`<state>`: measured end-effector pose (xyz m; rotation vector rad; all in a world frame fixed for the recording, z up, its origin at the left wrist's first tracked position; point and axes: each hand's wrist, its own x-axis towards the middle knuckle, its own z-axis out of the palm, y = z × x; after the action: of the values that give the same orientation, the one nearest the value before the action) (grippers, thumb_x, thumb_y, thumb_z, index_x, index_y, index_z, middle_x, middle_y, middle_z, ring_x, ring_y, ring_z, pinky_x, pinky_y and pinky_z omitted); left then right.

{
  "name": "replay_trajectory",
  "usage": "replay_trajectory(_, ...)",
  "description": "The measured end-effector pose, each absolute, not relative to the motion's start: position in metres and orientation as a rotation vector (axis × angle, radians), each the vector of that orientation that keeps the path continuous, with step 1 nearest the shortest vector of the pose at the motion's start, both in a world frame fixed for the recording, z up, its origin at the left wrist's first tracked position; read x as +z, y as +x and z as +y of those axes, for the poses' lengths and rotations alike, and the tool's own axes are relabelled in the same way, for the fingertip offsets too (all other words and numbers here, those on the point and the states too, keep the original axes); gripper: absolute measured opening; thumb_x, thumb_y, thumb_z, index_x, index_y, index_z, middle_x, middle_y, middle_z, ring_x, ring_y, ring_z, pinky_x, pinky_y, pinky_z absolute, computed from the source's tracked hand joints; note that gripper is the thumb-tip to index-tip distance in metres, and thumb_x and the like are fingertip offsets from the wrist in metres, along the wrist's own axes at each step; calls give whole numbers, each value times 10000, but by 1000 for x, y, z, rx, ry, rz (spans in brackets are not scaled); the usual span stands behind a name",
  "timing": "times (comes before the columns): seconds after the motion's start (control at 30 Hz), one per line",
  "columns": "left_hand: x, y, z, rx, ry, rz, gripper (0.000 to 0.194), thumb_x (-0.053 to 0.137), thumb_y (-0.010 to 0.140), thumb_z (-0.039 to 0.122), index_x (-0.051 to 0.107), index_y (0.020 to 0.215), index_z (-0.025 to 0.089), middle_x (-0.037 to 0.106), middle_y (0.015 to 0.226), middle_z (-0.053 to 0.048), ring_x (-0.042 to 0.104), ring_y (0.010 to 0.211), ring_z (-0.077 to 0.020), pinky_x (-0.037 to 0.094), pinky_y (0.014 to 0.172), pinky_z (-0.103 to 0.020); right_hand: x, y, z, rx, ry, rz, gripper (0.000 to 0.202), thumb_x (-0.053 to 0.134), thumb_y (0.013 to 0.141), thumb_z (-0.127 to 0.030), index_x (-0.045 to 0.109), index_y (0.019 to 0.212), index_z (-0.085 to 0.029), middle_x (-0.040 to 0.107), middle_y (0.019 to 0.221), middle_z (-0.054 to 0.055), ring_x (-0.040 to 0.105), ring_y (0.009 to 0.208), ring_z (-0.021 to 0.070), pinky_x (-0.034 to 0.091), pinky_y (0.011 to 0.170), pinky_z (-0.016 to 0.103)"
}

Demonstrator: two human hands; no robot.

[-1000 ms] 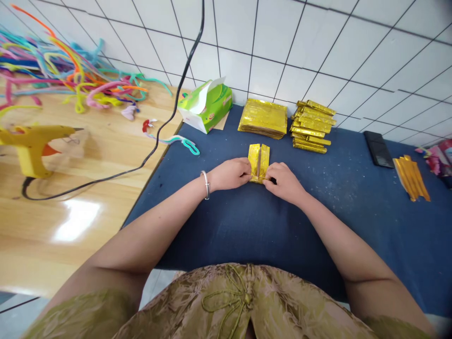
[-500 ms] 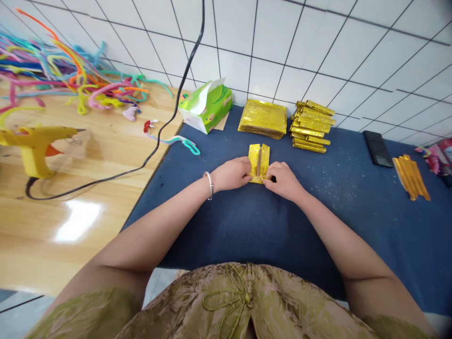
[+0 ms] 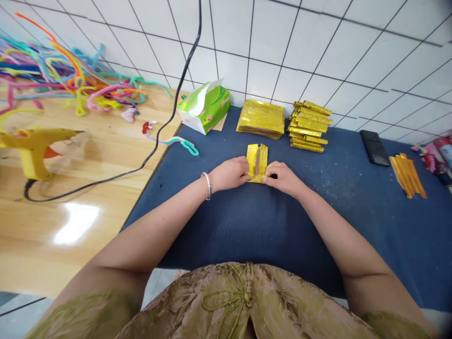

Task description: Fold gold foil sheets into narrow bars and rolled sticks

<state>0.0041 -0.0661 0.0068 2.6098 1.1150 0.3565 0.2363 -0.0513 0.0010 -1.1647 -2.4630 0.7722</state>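
A small sheet of gold foil paper (image 3: pixel 252 157) lies on the dark blue table cover, its two sides folded inward with a brown strip showing between them. Its near edge is turned up in a fold. My left hand (image 3: pixel 233 173), with a silver bangle on the wrist, pinches the lower left corner. At the lower right corner, my right hand (image 3: pixel 282 178) has thumb and finger closed on the same fold. Beyond the hands lie a flat stack of gold foil paper (image 3: pixel 261 117) and a pile of narrow folded gold strips (image 3: pixel 310 125).
A green tissue box (image 3: pixel 208 106) stands by the tiled wall. On the wooden table at left are a yellow glue gun (image 3: pixel 35 143), its black cord (image 3: pixel 155 146) and many coloured pipe cleaners (image 3: pixel 81 80). A black phone (image 3: pixel 375 147) and orange-gold strips (image 3: pixel 408 175) lie at right.
Both hands keep their pinch on the foil paper's near edge, almost unmoved. The whole view has shifted slightly.
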Motion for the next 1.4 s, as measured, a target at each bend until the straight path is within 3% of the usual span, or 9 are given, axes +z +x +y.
replay_trajectory(0.67,7,5,-68,364,2623,1081,197,516,876,253,585,739,130,563,848,-71,528,835,-160,443,772,-278,-3,235,-51,643,-1177,-2517,161,586,773,-267,572,630,-195,623,788,12,555,846,172,361,825,334)
replay_trajectory(1.1,4,-8,-58,446,2381,962,34,553,802,161,520,799,152,509,890,-35,508,821,-135,438,751,-252,-4,235,-53,600,-1184,-2493,194,632,746,-296,525,616,-201,577,782,27,520,811,181,384,748,320)
replay_trajectory(1.4,1,-13,-56,512,2348,932,58,546,810,142,543,865,161,526,906,-29,529,821,-124,447,760,-243,-5,237,-50,652,-1147,-2484,180,645,749,-290,529,642,-203,578,765,23,510,825,187,387,752,321)
